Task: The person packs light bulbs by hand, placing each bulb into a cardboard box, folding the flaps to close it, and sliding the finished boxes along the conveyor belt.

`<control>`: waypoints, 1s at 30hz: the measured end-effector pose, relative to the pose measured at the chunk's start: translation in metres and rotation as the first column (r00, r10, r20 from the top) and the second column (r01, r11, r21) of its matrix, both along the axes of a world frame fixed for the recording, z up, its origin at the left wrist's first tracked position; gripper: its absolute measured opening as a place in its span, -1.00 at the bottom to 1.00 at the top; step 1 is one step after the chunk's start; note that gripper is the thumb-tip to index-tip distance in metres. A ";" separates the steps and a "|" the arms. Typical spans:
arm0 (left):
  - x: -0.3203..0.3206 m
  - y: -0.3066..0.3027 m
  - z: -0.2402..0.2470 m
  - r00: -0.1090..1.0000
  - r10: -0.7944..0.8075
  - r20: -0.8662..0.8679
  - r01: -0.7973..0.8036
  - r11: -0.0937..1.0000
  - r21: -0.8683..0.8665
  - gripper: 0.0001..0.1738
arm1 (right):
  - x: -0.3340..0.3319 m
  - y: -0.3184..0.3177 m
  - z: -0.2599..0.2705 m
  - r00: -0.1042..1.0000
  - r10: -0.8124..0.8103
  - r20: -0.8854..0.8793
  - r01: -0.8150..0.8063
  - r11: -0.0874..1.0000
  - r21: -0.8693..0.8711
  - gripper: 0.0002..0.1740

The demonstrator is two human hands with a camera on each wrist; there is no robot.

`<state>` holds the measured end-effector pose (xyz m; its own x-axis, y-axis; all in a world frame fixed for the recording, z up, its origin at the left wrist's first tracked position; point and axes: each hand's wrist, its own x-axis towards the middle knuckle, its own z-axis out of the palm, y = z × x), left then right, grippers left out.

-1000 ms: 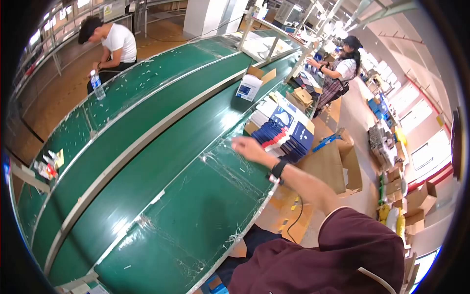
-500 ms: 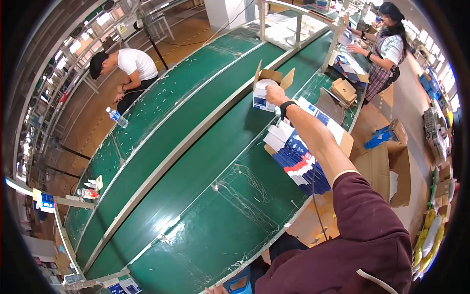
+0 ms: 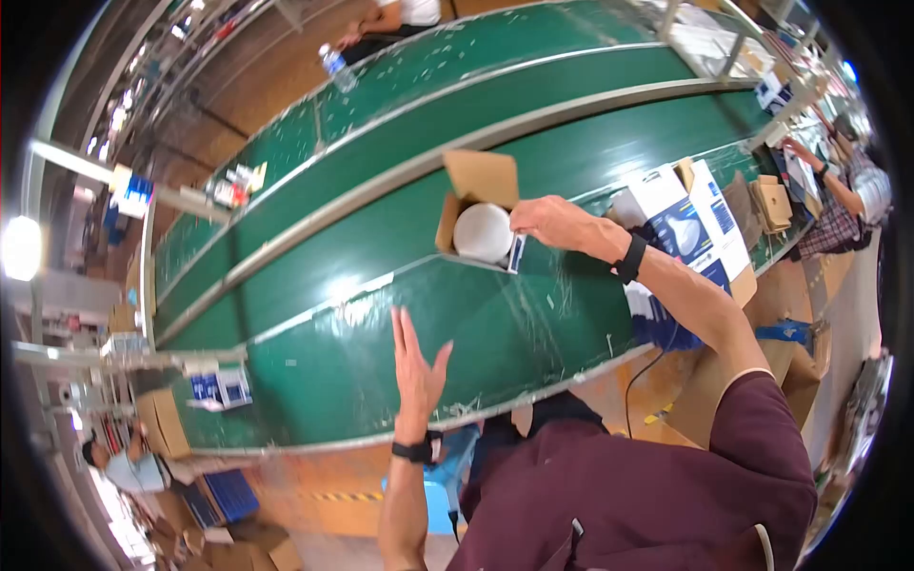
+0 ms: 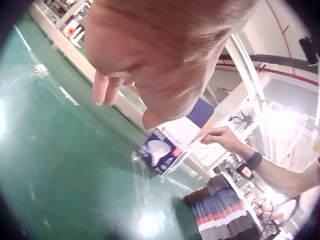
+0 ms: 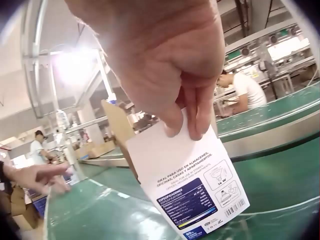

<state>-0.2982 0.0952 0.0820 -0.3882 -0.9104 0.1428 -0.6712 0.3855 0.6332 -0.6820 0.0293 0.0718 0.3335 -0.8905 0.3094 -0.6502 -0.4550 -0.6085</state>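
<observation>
An open cardboard box (image 3: 444,226) stands on the green belt with its brown flaps up. Inside it sits a white round-topped light bulb (image 3: 483,233). My right hand (image 3: 562,226) pinches the top edge of the box's white printed side panel (image 5: 195,175), thumb on one face and fingers on the other. Nearer me, my left hand (image 3: 417,373) hovers over the table with fingers extended and thumb spread, holding nothing. From the left wrist view, the box's blue side with a bulb picture (image 4: 159,150) shows beyond that hand.
Folded printed cartons (image 3: 690,224) are stacked to the right. A long rail (image 3: 381,195) runs behind the box. A water bottle (image 3: 337,68) stands on the far side near a seated person. Another box (image 3: 221,385) sits at the left end, and a blue stool (image 3: 443,490) is below the table edge.
My right hand reached the box on the belt, gripped it and brought it nearer, left of the carton stack. My left hand has come up into view. The head view has turned left.
</observation>
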 end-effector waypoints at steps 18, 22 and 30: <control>0.066 -0.082 -0.004 0.879 0.072 -0.472 0.407 0.404 0.819 -0.42 | 0.232 0.113 0.001 0.936 -0.352 -0.024 0.352 0.925 0.141 -0.23; 0.062 -0.111 -0.003 0.868 -0.229 -0.441 0.481 0.167 0.860 -0.54 | 0.254 0.122 -0.001 0.868 -0.496 -0.024 0.495 0.859 0.131 -0.29; 0.041 -0.129 -0.023 0.707 -0.580 -0.404 0.560 0.112 0.821 -0.71 | 0.268 0.139 0.015 0.826 -0.559 0.072 0.535 0.817 0.212 -0.33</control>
